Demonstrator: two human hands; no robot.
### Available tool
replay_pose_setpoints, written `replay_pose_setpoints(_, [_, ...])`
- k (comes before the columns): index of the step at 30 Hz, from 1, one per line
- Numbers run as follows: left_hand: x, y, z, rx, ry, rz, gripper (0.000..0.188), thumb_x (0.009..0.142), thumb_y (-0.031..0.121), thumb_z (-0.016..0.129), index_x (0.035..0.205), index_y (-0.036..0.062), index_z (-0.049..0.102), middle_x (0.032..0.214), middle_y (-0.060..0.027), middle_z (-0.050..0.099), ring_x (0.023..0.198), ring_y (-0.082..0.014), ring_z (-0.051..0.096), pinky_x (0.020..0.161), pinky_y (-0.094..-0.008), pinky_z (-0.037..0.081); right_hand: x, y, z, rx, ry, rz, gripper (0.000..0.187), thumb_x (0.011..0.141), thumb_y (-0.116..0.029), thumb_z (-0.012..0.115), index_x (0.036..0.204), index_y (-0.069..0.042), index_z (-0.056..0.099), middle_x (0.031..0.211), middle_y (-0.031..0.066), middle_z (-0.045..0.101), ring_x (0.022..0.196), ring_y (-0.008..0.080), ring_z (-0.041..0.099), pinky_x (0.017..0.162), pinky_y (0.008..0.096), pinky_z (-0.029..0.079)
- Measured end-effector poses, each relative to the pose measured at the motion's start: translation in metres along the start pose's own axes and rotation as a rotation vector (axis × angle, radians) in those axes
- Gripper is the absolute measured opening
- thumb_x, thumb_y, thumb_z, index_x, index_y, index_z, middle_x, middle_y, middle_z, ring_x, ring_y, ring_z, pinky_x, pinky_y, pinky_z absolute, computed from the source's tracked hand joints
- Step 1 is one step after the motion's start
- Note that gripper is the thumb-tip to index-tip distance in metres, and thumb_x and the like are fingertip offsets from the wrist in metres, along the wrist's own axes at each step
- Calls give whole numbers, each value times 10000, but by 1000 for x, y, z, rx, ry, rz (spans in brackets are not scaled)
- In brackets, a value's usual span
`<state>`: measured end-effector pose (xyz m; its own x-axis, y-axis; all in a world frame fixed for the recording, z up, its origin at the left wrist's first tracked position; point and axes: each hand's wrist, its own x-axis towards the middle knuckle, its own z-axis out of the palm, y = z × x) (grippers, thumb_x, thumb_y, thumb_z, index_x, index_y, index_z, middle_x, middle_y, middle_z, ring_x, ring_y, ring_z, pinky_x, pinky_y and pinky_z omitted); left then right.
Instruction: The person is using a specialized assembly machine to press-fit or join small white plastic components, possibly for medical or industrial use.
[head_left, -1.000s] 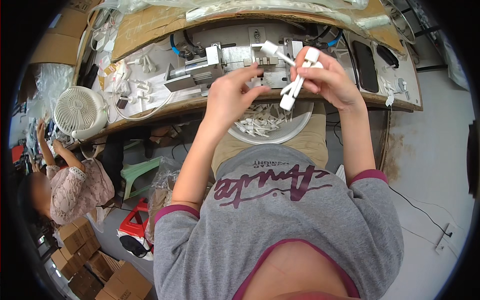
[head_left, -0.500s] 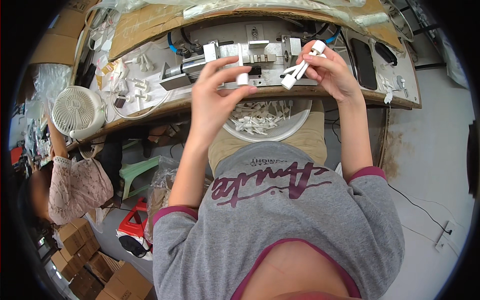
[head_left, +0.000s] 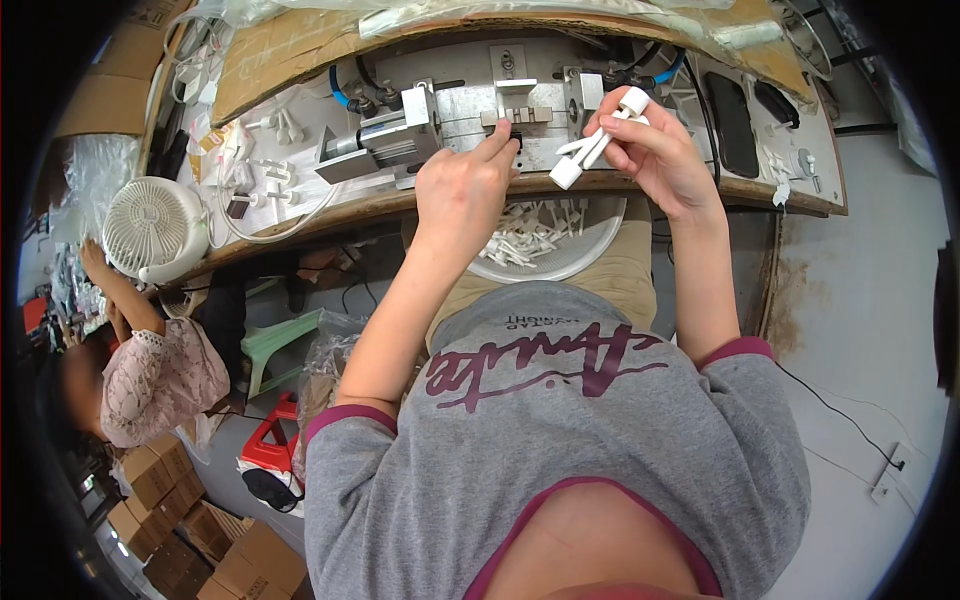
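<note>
My left hand (head_left: 462, 192) reaches to the small slotted metal block (head_left: 530, 116) on the bench fixture. Its fingertips are together at the block's left end, on a white plastic piece whose thin stem (head_left: 501, 100) shows just beyond them; the fingers hide the rest. Off to the right, my right hand (head_left: 655, 150) is raised above the bench edge. Between its thumb and fingers it grips several white plastic pieces (head_left: 598, 148) with thin stems and round cylindrical heads, lying crosswise.
A metal cylinder unit (head_left: 385, 145) flanks the block. In my lap rests a basin (head_left: 590, 262) of white pieces. A white fan (head_left: 157, 225) stands left, a dark phone (head_left: 730, 125) lies right, and cardboard (head_left: 300, 70) overhangs the bench's back. Another person (head_left: 160, 380) sits at far left.
My left hand has moved forward and right, from holding a white piece upright before the fixture to the metal block. My right hand keeps its bundle, which has tilted slightly.
</note>
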<state>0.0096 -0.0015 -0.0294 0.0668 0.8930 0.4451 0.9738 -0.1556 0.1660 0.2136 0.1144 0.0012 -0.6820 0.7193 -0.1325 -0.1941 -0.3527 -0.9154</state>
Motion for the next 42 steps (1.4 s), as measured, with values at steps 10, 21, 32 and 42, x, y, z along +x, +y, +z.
replay_pose_setpoints(10, [-1,-4,-3,-154,-37,-65,325,734,173,787,1046,100,730,1140,-4,702,690,-214,674,651,-306,545,-2,3,7,32,66,-32,137,913,-99,635,1031,-50,586,938,80,677,641,31,493,543,163,355])
replay_pose_setpoints(21, [-9,21,-48,-880,125,-148,354,714,-16,800,1056,41,728,972,-68,663,762,-111,654,635,-232,587,0,3,16,-46,145,-63,341,906,-112,657,1204,28,569,972,99,674,665,30,538,582,162,420])
replay_pose_setpoints(32, [-7,3,3,-81,54,-42,255,723,163,776,969,113,732,1127,-10,706,702,-218,679,623,-315,535,-5,1,24,-124,193,-328,202,887,-11,661,1078,49,640,1020,138,697,850,148,682,787,251,554])
replay_pose_setpoints(42, [6,-2,-2,-97,-24,-36,298,700,188,795,984,112,748,1112,-16,711,670,-219,690,623,-294,539,-9,12,24,-1006,506,-947,228,733,40,757,938,-37,696,871,63,701,769,156,691,619,269,531])
